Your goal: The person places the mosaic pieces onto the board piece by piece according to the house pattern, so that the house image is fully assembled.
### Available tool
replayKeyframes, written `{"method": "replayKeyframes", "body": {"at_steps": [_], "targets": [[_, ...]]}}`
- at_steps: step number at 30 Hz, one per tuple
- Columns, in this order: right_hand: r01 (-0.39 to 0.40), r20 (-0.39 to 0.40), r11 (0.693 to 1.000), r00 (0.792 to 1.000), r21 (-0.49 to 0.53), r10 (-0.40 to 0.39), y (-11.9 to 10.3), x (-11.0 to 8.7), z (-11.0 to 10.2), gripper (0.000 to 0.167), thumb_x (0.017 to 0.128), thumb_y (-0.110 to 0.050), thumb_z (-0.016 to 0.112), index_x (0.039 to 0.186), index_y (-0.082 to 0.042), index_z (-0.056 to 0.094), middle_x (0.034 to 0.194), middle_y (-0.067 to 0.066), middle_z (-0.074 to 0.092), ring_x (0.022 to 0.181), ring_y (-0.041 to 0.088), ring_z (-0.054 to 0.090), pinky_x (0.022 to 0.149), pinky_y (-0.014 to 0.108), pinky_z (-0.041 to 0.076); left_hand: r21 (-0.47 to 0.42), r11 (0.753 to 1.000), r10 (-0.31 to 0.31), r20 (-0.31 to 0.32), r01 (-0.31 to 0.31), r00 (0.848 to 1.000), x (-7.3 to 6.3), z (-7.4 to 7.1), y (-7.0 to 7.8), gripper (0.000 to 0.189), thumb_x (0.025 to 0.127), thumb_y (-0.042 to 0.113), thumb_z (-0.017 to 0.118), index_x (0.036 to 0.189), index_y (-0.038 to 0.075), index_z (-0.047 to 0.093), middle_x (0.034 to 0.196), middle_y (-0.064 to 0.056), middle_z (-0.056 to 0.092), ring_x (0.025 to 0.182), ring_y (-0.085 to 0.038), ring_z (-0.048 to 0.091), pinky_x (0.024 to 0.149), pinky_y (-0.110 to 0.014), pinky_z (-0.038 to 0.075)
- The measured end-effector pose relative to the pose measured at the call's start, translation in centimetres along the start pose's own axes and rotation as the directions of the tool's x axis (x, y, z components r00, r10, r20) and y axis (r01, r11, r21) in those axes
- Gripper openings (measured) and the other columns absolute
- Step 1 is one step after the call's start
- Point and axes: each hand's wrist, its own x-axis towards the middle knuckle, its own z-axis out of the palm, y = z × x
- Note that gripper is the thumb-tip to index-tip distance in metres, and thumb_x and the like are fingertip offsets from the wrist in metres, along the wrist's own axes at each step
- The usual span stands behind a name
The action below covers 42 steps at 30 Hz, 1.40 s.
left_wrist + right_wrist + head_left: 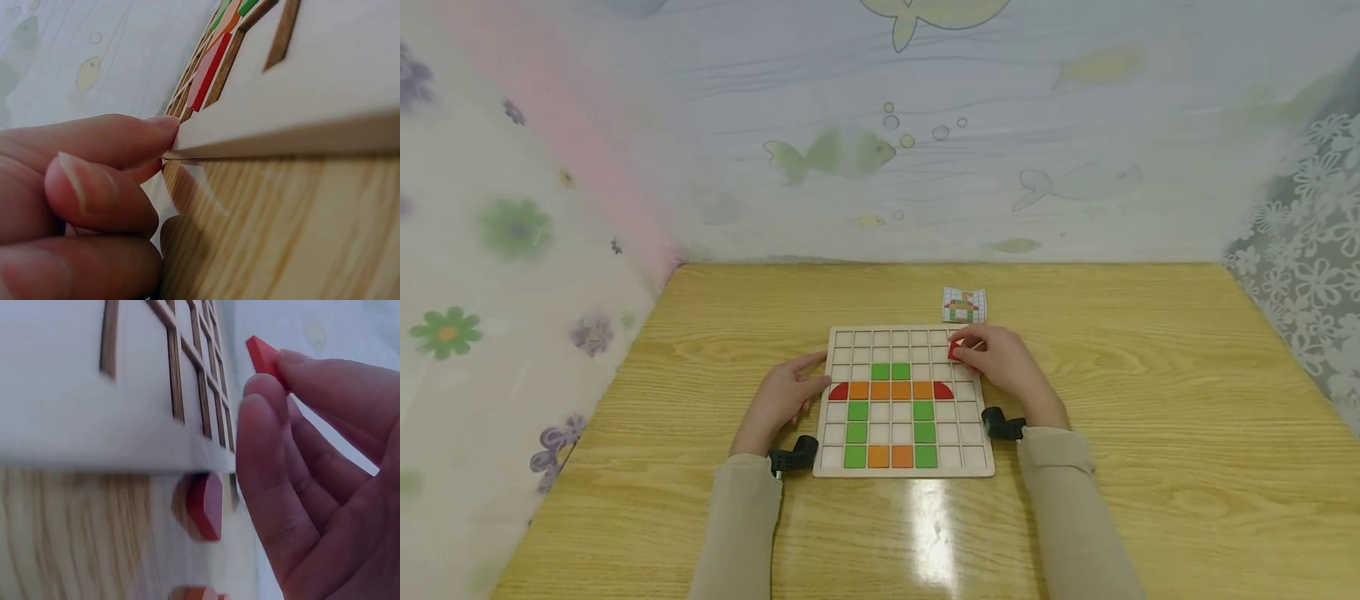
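Observation:
A wooden grid board [904,474] lies on the table, bearing green, orange and red tiles. My right hand [1003,358] pinches a red tile [264,357] between thumb and fingertips, over the board's upper right part in the head view. At the board's left edge is my left hand [780,394], its thumb and index finger touching the rim and holding nothing. Red pieces with a curved side [838,391] sit at both ends of a row of orange tiles [880,390]. Green tiles [857,410] stand in columns below and as a pair above.
A small pattern card [964,306] lies behind the board at the right. In the right wrist view, a loose red piece [206,506] and orange pieces [200,593] lie on the table beside the board. Painted walls [880,167] border the wooden table [1150,375].

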Motion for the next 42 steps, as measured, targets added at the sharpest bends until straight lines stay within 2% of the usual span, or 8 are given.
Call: {"method": "replayKeyframes", "body": {"at_steps": [6,16,24,29,33,42], "targets": [[0.041,0.048,0.998,0.998,-0.056,-0.039,-0.7,0.1,0.6,0.022,0.088,-0.017,0.054,0.108,-0.015,0.063,0.096,0.002,0.060,0.086,0.018,0.055,0.078,0.036,0.042,-0.007,1.000,0.000,0.002,0.000,1.000,0.0,0.0,0.1,0.044,0.083,0.035,0.062,0.126,0.035,0.049,0.048,-0.005,0.046,0.033,-0.014,0.034,0.033,-0.029,0.035],[0.082,0.103,0.994,0.992,-0.074,-0.074,-1.2,0.3,1.7,0.022,0.088,-0.014,0.054,0.107,-0.017,0.064,0.094,0.001,0.060,0.084,0.017,0.054,0.076,0.034,0.043,-0.023,0.999,-0.021,0.004,0.022,1.000,-0.1,0.1,0.2,0.044,0.083,0.036,0.062,0.125,0.037,0.048,0.048,-0.005,0.046,0.033,-0.014,0.035,0.033,-0.028,0.034],[0.079,0.099,0.988,0.993,-0.135,-0.066,-1.9,0.6,2.7,0.022,0.086,-0.014,0.055,0.106,-0.020,0.064,0.093,-0.002,0.060,0.084,0.016,0.053,0.076,0.033,0.043,-0.013,1.000,-0.027,0.006,0.027,1.000,-0.1,0.0,0.1,0.043,0.083,0.038,0.061,0.125,0.039,0.048,0.048,-0.007,0.047,0.034,-0.016,0.036,0.034,-0.031,0.037],[0.104,0.101,0.972,0.991,-0.212,-0.084,-2.6,0.7,3.3,0.023,0.086,-0.012,0.056,0.106,-0.019,0.065,0.092,-0.001,0.061,0.083,0.016,0.053,0.075,0.034,0.043,-0.012,0.999,-0.031,-0.002,0.031,1.000,-0.1,0.1,0.1,0.043,0.083,0.037,0.061,0.124,0.040,0.048,0.048,-0.006,0.047,0.035,-0.016,0.036,0.034,-0.030,0.036],[0.088,0.090,0.960,0.994,-0.267,-0.066,-3.3,0.6,3.7,0.023,0.085,-0.011,0.056,0.105,-0.020,0.065,0.093,-0.001,0.062,0.083,0.016,0.053,0.075,0.033,0.043,-0.022,0.999,-0.032,-0.002,0.031,0.999,-0.1,0.1,0.1,0.042,0.083,0.037,0.062,0.123,0.040,0.049,0.048,-0.007,0.047,0.035,-0.016,0.037,0.034,-0.030,0.036],[0.063,0.069,0.959,0.997,-0.275,-0.046,-3.9,0.4,4.0,0.023,0.085,-0.011,0.058,0.105,-0.018,0.067,0.101,0.000,0.063,0.093,0.018,0.054,0.081,0.034,0.043,-0.043,0.999,-0.030,0.001,0.030,1.000,-0.1,0.0,0.1,0.043,0.083,0.036,0.062,0.123,0.039,0.049,0.048,-0.007,0.046,0.034,-0.015,0.035,0.033,-0.029,0.035]]}}
